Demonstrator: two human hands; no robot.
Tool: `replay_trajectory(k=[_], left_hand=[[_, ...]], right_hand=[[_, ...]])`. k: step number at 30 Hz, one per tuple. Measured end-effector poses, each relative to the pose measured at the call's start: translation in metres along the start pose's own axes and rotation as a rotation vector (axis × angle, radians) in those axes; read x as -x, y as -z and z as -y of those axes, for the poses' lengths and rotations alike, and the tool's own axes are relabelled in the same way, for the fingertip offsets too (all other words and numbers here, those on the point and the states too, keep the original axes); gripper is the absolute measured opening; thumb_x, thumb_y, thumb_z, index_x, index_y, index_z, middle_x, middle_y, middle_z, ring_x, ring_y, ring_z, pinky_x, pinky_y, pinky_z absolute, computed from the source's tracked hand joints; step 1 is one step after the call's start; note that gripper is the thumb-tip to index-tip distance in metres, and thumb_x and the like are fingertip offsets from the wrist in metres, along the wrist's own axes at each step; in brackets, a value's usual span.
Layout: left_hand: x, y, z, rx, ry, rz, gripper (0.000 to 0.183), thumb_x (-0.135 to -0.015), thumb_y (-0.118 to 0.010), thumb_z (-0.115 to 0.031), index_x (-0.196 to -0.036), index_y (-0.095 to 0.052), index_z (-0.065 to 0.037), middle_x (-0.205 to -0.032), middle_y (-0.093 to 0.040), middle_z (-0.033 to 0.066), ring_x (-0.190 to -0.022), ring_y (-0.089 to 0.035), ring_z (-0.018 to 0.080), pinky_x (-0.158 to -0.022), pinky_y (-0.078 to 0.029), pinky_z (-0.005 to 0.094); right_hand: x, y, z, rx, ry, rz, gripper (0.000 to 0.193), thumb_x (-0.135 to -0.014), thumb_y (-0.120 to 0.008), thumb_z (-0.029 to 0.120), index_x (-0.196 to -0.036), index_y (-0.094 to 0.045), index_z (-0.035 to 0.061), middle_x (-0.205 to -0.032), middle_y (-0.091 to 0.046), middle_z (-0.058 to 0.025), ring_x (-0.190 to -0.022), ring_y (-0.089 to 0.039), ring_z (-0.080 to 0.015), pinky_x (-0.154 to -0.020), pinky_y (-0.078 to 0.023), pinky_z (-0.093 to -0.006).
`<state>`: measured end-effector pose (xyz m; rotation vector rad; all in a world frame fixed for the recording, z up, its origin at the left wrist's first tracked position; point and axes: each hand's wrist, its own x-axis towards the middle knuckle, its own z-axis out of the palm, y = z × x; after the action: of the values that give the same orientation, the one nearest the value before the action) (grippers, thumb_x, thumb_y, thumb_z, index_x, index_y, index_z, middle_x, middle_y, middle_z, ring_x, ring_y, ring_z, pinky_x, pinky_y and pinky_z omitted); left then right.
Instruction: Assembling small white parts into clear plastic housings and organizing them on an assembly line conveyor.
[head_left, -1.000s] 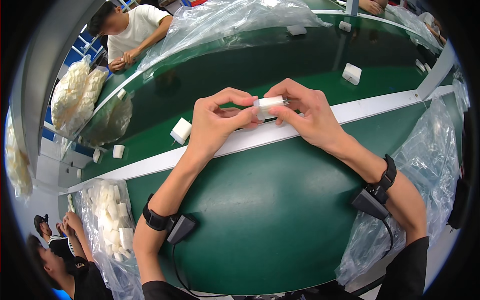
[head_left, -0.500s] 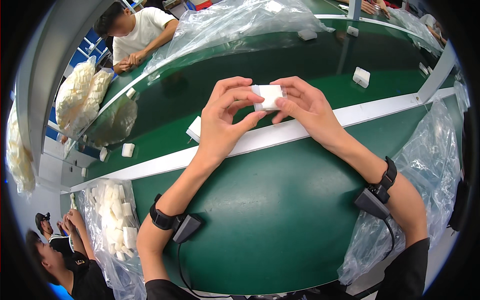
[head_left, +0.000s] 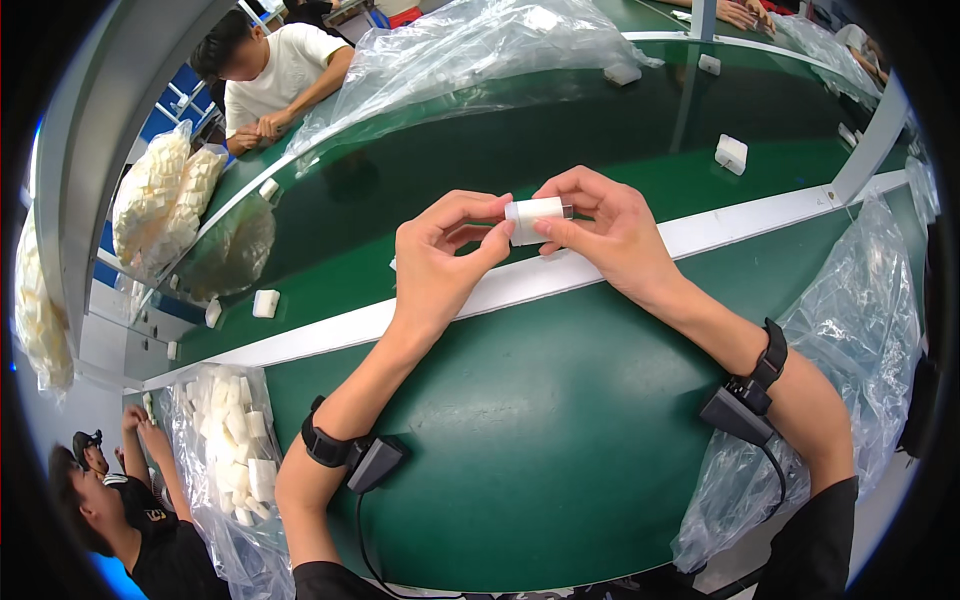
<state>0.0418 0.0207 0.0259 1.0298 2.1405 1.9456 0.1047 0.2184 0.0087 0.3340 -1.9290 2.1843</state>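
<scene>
Both hands hold one white charger (head_left: pixel 537 212) above the near rail of the green belt. Clear film shows at its two ends. My left hand (head_left: pixel 450 245) is closed on the left end, pinching it between thumb and fingers. On the right end, the thumb and fingers of my right hand (head_left: pixel 603 225) are closed too. The charger lies roughly level, with a narrow side turned up. Behind my left hand, another white piece is almost wholly hidden on the belt.
White chargers (head_left: pixel 731 154) lie scattered on the belt (head_left: pixel 480 130). A bag of white pieces (head_left: pixel 232 440) sits left on my green table (head_left: pixel 520 430); an empty clear bag (head_left: pixel 850 320) lies right. A white rail (head_left: pixel 330 330) divides table and belt. Other people work across and at left.
My hands have come down slightly toward me, and the charger has been turned so less of its broad face shows. Chargers on the belt have shifted slightly right.
</scene>
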Motion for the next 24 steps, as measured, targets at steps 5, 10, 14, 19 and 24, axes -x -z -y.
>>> replay_trajectory(k=[5,10,14,19,24], left_hand=[[-0.004,0.001,0.002,-0.102,-0.088,0.065,0.019,-0.087,-0.070,0.001,-0.106,-0.074,0.001,-0.105,-0.070,0.0093,-0.095,-0.068,0.0144,-0.086,-0.059,0.0293],[-0.008,0.011,0.001,-0.106,-0.010,0.121,0.017,-0.088,-0.071,-0.002,-0.104,-0.075,0.001,-0.102,-0.072,0.0075,-0.092,-0.069,0.0126,-0.083,-0.058,0.0273],[-0.009,0.015,-0.006,-0.178,0.078,0.184,0.017,-0.088,-0.074,0.000,-0.104,-0.074,0.003,-0.108,-0.070,0.0102,-0.094,-0.067,0.0137,-0.084,-0.057,0.0284],[-0.008,0.022,0.001,-0.082,0.150,0.234,0.022,-0.087,-0.074,0.000,-0.108,-0.073,0.002,-0.105,-0.070,0.0094,-0.091,-0.067,0.0123,-0.072,-0.059,0.0262],[-0.007,0.019,-0.011,0.043,0.160,0.375,0.059,-0.083,-0.075,0.004,-0.138,-0.053,0.000,-0.094,-0.064,0.0060,-0.089,-0.062,0.0089,-0.068,-0.057,0.0240]], right_hand=[[0.003,0.002,0.005,0.071,0.001,-0.018,0.022,-0.092,-0.073,0.014,-0.103,-0.063,-0.0019,-0.096,-0.070,-0.0090,-0.085,-0.064,-0.0108,-0.071,-0.057,-0.0268],[0.004,0.000,0.006,0.202,0.050,0.006,0.023,-0.092,-0.072,0.016,-0.104,-0.062,-0.0013,-0.090,-0.068,-0.0075,-0.078,-0.063,-0.0107,-0.067,-0.055,-0.0264],[0.004,0.003,0.004,0.407,0.146,0.020,0.023,-0.093,-0.070,0.017,-0.104,-0.061,-0.0014,-0.085,-0.064,-0.0070,-0.073,-0.061,-0.0121,-0.065,-0.052,-0.0263],[-0.002,0.005,0.004,0.343,0.123,0.067,0.021,-0.095,-0.068,0.016,-0.104,-0.062,-0.0019,-0.091,-0.065,-0.0072,-0.077,-0.062,-0.0123,-0.066,-0.052,-0.0268],[-0.003,0.004,0.005,0.086,0.028,0.101,0.033,-0.091,-0.073,0.008,-0.119,-0.056,-0.0001,-0.094,-0.054,-0.0035,-0.088,-0.059,-0.0105,-0.073,-0.052,-0.0264]])
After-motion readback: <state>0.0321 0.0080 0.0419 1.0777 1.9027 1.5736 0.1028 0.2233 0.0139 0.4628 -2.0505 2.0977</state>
